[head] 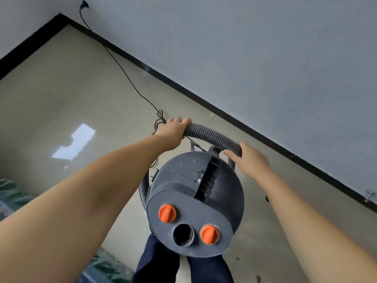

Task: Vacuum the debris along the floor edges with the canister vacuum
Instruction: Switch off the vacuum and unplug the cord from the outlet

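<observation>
Directly below the camera sits the vacuum (194, 203), its empty port (183, 234) between two orange knobs (167, 213). Beyond it both hands grip the hose (212, 138), well apart: left hand (173, 128) wrapped round the far-left bend, right hand (250, 158) curled on the end near the canister. A cord (122, 68) runs to the far wall and tangles near the left hand. Pulling the hose could snag that cord, or tip the canister. Specks (266, 199) lie right.

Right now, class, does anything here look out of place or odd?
Yes. The power cord bunches into a tangle on the floor just beyond the left hand. Dark debris specks lie near the baseboard. Both hands grip the hose; right hand.
</observation>
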The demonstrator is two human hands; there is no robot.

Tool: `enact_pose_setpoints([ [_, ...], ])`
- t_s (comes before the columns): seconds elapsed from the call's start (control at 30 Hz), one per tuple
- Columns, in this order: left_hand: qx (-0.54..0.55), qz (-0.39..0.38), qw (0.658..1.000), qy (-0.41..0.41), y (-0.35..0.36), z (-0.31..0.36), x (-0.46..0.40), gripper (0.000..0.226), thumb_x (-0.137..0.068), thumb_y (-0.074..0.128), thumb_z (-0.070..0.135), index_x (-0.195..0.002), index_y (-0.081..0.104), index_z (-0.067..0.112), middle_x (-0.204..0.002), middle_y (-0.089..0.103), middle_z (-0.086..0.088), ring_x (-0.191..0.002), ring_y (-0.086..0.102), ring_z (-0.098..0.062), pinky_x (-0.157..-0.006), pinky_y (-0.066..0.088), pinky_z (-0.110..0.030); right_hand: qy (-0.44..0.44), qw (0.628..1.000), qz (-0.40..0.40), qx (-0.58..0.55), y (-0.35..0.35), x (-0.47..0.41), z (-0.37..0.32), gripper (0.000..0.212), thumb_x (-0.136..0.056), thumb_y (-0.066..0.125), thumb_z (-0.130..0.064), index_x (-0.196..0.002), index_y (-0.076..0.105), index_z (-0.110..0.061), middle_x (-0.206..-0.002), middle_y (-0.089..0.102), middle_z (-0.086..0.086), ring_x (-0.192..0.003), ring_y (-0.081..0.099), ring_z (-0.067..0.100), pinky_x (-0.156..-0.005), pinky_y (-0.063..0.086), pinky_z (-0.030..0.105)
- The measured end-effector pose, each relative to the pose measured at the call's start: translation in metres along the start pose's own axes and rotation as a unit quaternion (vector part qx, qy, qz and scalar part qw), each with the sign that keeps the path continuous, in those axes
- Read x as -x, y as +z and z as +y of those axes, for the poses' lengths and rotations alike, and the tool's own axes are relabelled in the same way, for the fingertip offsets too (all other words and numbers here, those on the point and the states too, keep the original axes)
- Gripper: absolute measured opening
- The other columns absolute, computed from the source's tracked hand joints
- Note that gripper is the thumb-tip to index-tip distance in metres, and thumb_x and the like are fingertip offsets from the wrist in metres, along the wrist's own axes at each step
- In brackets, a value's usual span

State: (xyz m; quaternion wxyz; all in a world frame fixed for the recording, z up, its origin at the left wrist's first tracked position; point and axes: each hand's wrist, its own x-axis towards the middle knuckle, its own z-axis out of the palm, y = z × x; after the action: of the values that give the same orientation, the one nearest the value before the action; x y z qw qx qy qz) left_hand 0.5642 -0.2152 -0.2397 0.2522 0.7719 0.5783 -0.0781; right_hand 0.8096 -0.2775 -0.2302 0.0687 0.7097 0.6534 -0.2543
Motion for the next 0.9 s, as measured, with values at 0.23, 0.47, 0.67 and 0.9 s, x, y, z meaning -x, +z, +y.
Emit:
enact_pose_setpoints([
  [0.23,0.026,-0.213,0.976,-0.025,0.062,0.015,-0.058,0.063,-0.087,0.048,0.058,-0.133,0.037,0.016,-0.132,0.042,-0.014,-0.123,0.04,-0.031,-0.104,0.035,-0.045,0.048,0.974,-0.125,-0.184,0.081,-0.03,0.06,0.05,-0.088,0.039,-0.065,-0.121,0.048,-0.029,-0.108,0.06,0.002,-0.104,0.056,0.026,-0.092,0.046,0.046],
  [0.47,-0.056,-0.268,0.959,-0.069,0.092,0.07,-0.087,0.083,-0.083,0.036,0.072,-0.144,0.024,0.017,-0.149,0.024,-0.014,-0.139,0.018,-0.034,-0.108,0.019,-0.065,0.067,0.973,-0.159,-0.153,0.106,-0.054,0.079,0.059,-0.078,0.028,-0.079,-0.098,0.049,-0.028,-0.093,0.062,0.003,-0.093,0.059,0.028,-0.088,0.047,0.046],
  [0.67,-0.111,-0.312,0.938,-0.106,0.105,0.076,-0.109,0.089,-0.083,0.031,0.075,-0.147,0.018,0.014,-0.155,0.013,-0.014,-0.143,0.01,-0.034,-0.106,0.011,-0.072,0.077,0.958,-0.195,-0.196,0.133,-0.071,0.09,0.048,-0.085,0.032,-0.071,-0.102,0.045,-0.027,-0.096,0.06,0.003,-0.093,0.057,0.027,-0.078,0.044,0.037],
  [0.9,-0.131,-0.312,0.936,-0.101,0.116,0.072,-0.121,0.093,-0.078,0.031,0.08,-0.146,0.023,0.016,-0.155,0.014,-0.011,-0.142,0.01,-0.034,-0.101,0.004,-0.075,0.06,0.96,-0.198,-0.188,0.14,-0.084,0.1,0.043,-0.086,0.035,-0.067,-0.096,0.046,-0.027,-0.086,0.055,0.0,-0.088,0.056,0.026,-0.077,0.045,0.038],
])
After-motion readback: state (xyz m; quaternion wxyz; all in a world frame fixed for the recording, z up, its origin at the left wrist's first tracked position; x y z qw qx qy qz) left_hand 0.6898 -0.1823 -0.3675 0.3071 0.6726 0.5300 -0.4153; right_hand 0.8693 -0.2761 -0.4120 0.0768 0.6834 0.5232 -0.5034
